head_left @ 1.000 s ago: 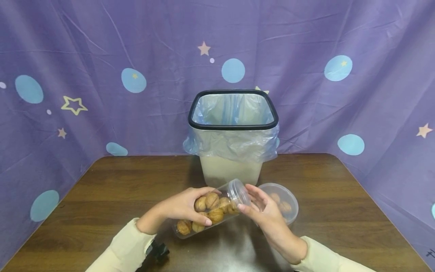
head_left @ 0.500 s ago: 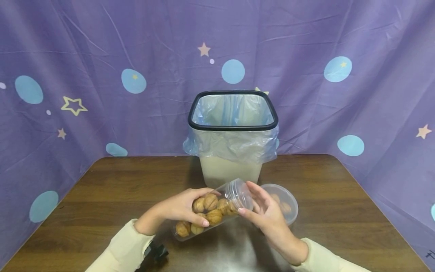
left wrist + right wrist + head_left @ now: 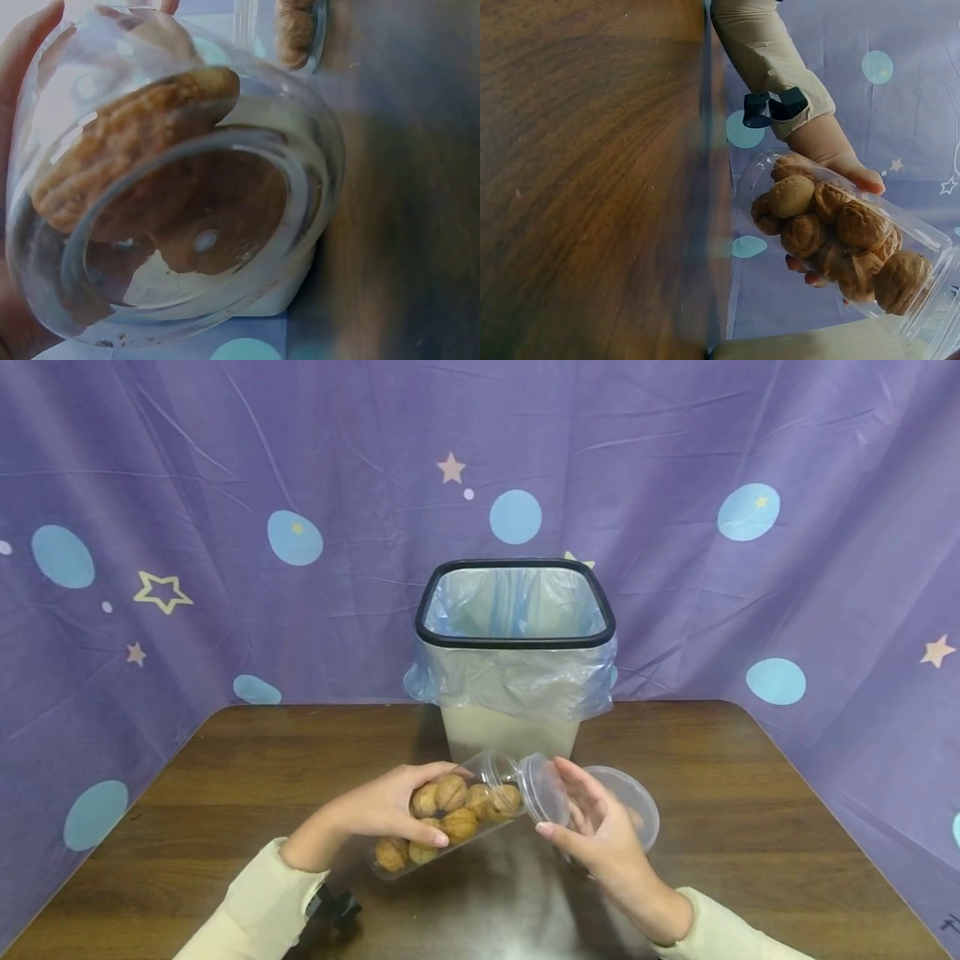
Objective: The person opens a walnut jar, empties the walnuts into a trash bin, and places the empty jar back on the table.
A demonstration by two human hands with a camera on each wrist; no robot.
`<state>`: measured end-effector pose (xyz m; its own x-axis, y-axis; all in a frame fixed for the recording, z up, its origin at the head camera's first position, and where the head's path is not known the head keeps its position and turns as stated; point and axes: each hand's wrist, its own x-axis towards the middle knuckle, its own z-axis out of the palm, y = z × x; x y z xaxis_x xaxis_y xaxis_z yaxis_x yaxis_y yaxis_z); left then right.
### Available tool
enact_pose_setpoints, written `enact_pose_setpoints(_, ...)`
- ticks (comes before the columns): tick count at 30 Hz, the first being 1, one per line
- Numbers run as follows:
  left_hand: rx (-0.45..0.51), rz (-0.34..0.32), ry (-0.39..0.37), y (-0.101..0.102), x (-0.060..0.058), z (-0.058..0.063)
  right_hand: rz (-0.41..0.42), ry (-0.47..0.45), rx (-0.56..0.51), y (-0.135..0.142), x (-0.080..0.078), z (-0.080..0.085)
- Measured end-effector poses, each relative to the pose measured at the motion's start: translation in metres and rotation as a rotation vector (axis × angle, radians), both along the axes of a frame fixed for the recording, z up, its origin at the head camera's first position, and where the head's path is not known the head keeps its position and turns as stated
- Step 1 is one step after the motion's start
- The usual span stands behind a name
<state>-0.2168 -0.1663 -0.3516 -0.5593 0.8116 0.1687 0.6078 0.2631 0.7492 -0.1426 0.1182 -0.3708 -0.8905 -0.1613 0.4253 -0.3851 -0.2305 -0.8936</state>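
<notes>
My left hand [image 3: 390, 806] grips a clear plastic jar [image 3: 489, 767] around its body, tilted with its mouth up and to the right. Several walnuts [image 3: 459, 825] lie inside, also seen through the wall in the right wrist view as brown walnuts [image 3: 862, 223]. The jar's round base [image 3: 300, 142] fills the left wrist view. Pinched at its edge by my right hand [image 3: 611, 839] is a clear screw lid [image 3: 543, 789], just off the jar's mouth with a small gap. Part of the right hand's fingers hides behind the lid.
Behind the hands stands a cream bin [image 3: 510, 731] with a black rim and blue bag. Partly hidden by the right hand is another clear container with a round translucent top [image 3: 633, 793] and walnuts. A purple curtain [image 3: 360, 635] hangs behind the wooden table [image 3: 735, 793].
The lid has come away from the jar's mouth. My left hand has drawn the jar slightly left, while my right hand has moved slightly right with the lid.
</notes>
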Motion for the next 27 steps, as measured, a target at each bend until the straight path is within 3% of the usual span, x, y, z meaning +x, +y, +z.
enact_pose_setpoints(9, 0.006, 0.052, 0.024, -0.012, 0.001, 0.011, -0.056, 0.015, 0.117, 0.006, -0.004, -0.001)
enact_pose_setpoints(14, 0.006, 0.066, 0.037, -0.017, 0.001, 0.017, -0.066, 0.054, 0.238, 0.007, -0.006, -0.002)
enact_pose_setpoints(27, 0.029, 0.095, 0.065, -0.027, 0.001, 0.026, -0.013, -0.001, 0.373, 0.002, -0.01, -0.015)
